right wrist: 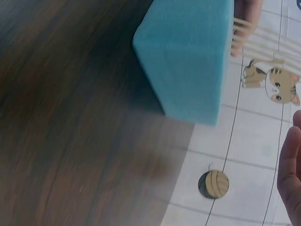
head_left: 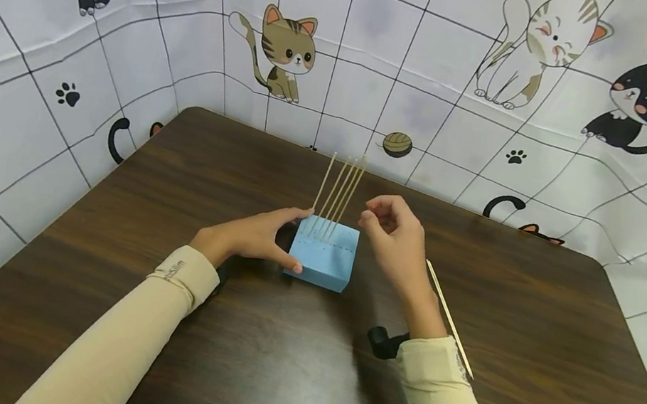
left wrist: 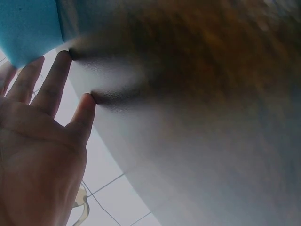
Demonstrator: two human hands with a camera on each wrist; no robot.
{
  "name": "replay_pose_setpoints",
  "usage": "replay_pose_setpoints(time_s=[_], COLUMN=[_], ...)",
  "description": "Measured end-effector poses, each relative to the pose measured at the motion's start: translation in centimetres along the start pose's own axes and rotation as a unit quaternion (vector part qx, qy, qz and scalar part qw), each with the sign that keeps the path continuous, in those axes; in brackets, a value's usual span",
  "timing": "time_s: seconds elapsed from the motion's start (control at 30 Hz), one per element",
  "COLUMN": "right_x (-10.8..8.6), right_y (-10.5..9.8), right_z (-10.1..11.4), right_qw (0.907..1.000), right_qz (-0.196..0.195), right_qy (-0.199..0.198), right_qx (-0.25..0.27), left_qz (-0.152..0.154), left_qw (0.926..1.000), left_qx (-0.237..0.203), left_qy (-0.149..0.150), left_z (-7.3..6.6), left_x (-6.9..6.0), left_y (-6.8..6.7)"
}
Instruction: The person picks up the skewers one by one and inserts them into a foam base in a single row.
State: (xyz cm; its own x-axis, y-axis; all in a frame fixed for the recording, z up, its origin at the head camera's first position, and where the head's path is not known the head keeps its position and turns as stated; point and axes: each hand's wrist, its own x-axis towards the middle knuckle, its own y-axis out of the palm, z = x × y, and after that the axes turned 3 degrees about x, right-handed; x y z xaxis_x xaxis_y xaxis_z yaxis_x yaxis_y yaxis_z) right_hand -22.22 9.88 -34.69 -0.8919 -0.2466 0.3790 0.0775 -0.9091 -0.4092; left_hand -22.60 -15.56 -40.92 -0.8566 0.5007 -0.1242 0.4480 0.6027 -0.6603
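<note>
The left hand holds the blue block, its standing sticks just left of the loosely curled, seemingly bare right hand.

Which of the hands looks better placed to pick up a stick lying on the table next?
Probably the right hand: no stick shows in its fingers, and it is nearer the loose stick on the table. The left hand holds the blue block, farther from that stick.
</note>
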Motion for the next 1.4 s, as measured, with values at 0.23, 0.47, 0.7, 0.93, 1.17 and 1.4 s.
replay_pose_setpoints(time_s=[0.23, 0.47, 0.7, 0.93, 1.17, 1.4], right_x=[-1.1, -2.0, -2.5, -3.3, -4.0, -4.8], right_y=[-2.3, -5.1, -7.4, -9.2, -10.5, -11.5], right_z=[-0.7, -2.3, -3.4, -4.8, -5.9, -6.7], right_qw=[0.9967, 0.9801, 0.9653, 0.9496, 0.9315, 0.9190], right_qz=[0.030, 0.080, 0.094, 0.113, 0.127, 0.131], right_qy=[0.056, 0.121, 0.179, 0.212, 0.273, 0.310], right_qx=[-0.049, -0.135, -0.166, -0.202, -0.203, -0.206], left_qz=[-0.003, -0.004, -0.003, -0.003, -0.005, 0.008], left_qw=[1.0000, 1.0000, 1.0000, 1.0000, 1.0000, 0.9999], left_qx=[0.006, 0.004, 0.002, -0.001, 0.005, 0.007], left_qy=[-0.002, -0.002, -0.001, -0.004, 0.004, 0.002], left_z=[0.0, 0.2, 0.5, 0.4, 0.2, 0.2], left_x=[-0.6, -0.8, -0.8, -0.8, -0.6, -0.1], left_y=[-0.2, -0.3, -0.4, -0.4, -0.4, -0.1])
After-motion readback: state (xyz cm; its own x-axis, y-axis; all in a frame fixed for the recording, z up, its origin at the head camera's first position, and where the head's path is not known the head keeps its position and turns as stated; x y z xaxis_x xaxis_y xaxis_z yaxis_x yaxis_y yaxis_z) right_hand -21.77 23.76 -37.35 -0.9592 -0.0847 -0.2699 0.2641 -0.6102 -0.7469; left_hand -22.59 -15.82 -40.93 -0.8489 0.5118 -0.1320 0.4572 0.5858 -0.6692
